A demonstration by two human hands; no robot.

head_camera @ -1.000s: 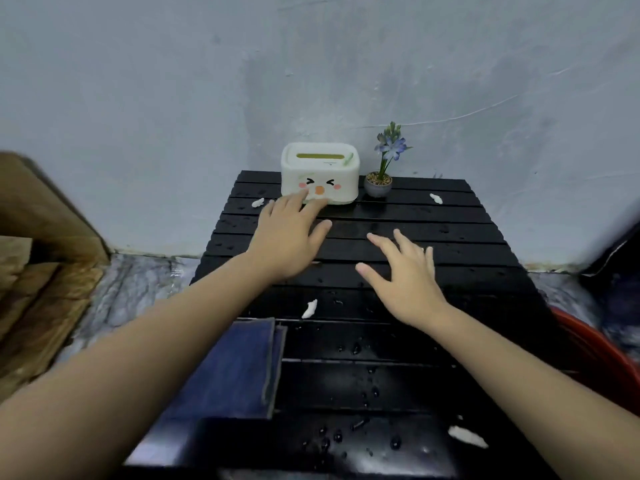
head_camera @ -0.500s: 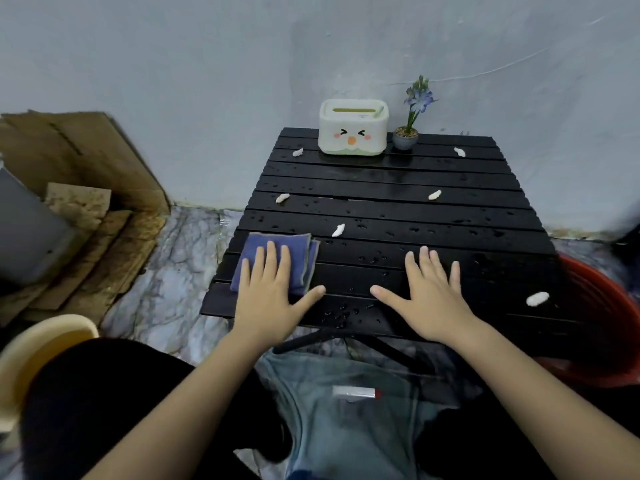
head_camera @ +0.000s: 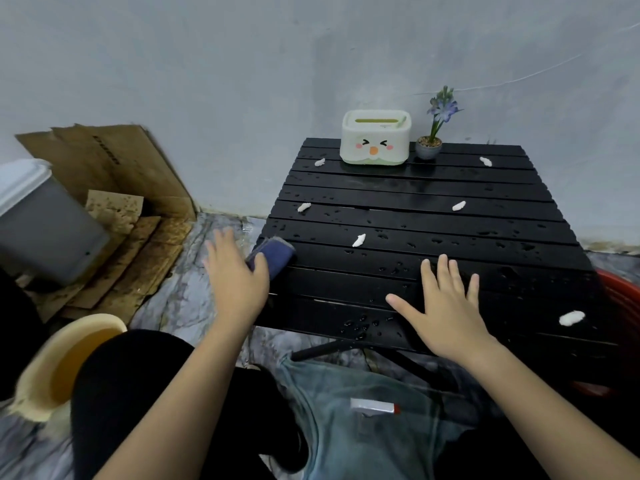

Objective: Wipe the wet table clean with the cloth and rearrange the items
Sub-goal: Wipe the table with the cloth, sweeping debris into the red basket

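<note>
The black slatted table [head_camera: 415, 188] is dotted with water drops and several white paper scraps, such as one [head_camera: 359, 240] near the middle and another [head_camera: 571, 318] at the front right. A blue cloth [head_camera: 275, 254] lies bunched at the table's left edge. My left hand [head_camera: 235, 275] hangs over that edge, its fingers spread past it; the cloth bulges out at its thumb side and the thumb is hidden. My right hand [head_camera: 446, 306] rests flat on the front slats with its fingers apart. A cream tissue box [head_camera: 375, 140] with a face and a small flower pot [head_camera: 428, 148] stand at the back.
Left of the table lie cardboard sheets [head_camera: 114, 168], a grey bin [head_camera: 45, 223] and a beige basin [head_camera: 65, 362] on the marble floor. A red basin [head_camera: 620, 296] sits at the right. Below the table a grey-blue fabric [head_camera: 346, 427] carries a white tube [head_camera: 375, 407].
My left hand has slid left off the table edge and the cloth, flat before, is now bunched beside it. My right hand stays flat on the front slats. The view has turned left.
</note>
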